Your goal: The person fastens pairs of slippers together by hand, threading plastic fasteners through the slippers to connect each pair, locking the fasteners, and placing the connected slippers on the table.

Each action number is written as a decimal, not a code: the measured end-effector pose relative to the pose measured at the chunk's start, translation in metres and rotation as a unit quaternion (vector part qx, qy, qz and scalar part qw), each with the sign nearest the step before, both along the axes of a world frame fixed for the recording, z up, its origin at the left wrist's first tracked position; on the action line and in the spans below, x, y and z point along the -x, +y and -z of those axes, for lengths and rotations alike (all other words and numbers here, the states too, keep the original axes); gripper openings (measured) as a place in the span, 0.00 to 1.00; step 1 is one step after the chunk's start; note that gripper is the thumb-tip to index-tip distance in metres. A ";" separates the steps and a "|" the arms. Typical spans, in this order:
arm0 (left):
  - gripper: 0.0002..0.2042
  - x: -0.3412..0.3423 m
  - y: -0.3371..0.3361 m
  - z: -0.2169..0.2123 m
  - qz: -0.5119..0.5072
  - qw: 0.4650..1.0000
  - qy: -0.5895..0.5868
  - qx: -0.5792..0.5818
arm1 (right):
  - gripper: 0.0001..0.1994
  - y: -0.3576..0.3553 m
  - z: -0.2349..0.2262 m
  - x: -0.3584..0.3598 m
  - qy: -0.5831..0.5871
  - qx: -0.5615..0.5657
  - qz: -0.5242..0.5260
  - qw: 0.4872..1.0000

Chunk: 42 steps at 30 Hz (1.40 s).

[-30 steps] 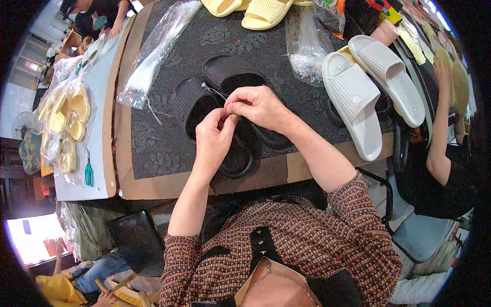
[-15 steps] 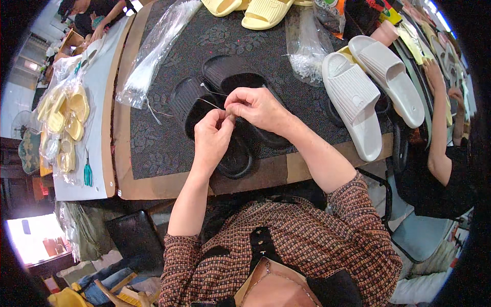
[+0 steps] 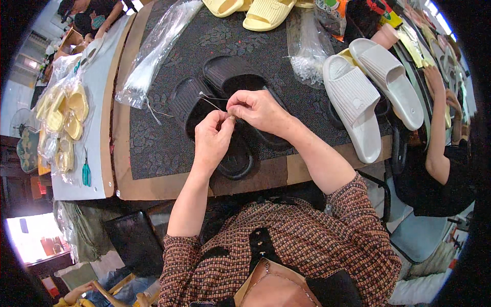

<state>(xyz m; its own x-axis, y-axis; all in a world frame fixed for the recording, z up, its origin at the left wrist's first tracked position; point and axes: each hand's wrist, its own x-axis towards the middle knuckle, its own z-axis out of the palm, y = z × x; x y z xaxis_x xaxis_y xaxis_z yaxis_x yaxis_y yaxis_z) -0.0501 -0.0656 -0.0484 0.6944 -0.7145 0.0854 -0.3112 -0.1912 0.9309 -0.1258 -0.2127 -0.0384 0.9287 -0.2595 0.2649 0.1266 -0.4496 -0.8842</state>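
My left hand and my right hand meet over a pair of black slide sandals, fingertips pinched together. Between them runs a thin white plastic tie, its strands sticking out toward the sandals; the part inside my fingers is hidden. The left black slide lies under my left hand, with its heel showing below my wrist. Beyond my right hand lies the other black slide, partly covered by the hand. I cannot tell whether the tie passes through either sandal.
Clear bags of white ties, one at left and one at right, lie on the dark patterned mat. Light grey slides are at right, yellow slides at the back. Teal-handled scissors lie left. A co-worker's arm reaches in from the right.
Both hands stay nearly in place, still pinching. The tie's projecting strands have shifted slightly and now lie closer together.
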 end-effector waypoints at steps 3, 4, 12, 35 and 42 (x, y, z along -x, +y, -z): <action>0.06 -0.001 -0.001 0.001 0.001 1.000 -0.011 0.002 | 0.05 -0.001 0.001 0.000 -0.003 0.010 0.002 1.000; 0.06 -0.001 -0.001 0.001 0.000 1.000 -0.011 0.002 | 0.05 -0.001 0.002 -0.001 -0.002 0.010 0.002 1.000; 0.06 0.000 -0.002 0.002 -0.010 1.000 0.000 0.021 | 0.07 0.000 0.003 -0.002 -0.018 0.005 0.009 1.000; 0.08 -0.005 0.002 -0.012 -0.029 0.950 0.276 0.141 | 0.08 0.008 -0.009 0.002 -0.005 -0.021 -0.036 0.999; 0.09 0.000 -0.001 -0.025 0.000 0.946 0.284 0.155 | 0.05 0.007 -0.006 0.003 -0.097 0.020 0.009 0.995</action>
<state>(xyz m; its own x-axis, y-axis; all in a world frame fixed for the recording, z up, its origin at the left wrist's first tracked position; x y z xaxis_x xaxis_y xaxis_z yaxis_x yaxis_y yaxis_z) -0.0506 -0.0671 -0.0237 0.6905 -0.7169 -0.0958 0.2555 0.1179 0.9596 -0.1284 -0.2058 -0.0326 0.8543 -0.2605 0.4497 0.2856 -0.4875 -0.8251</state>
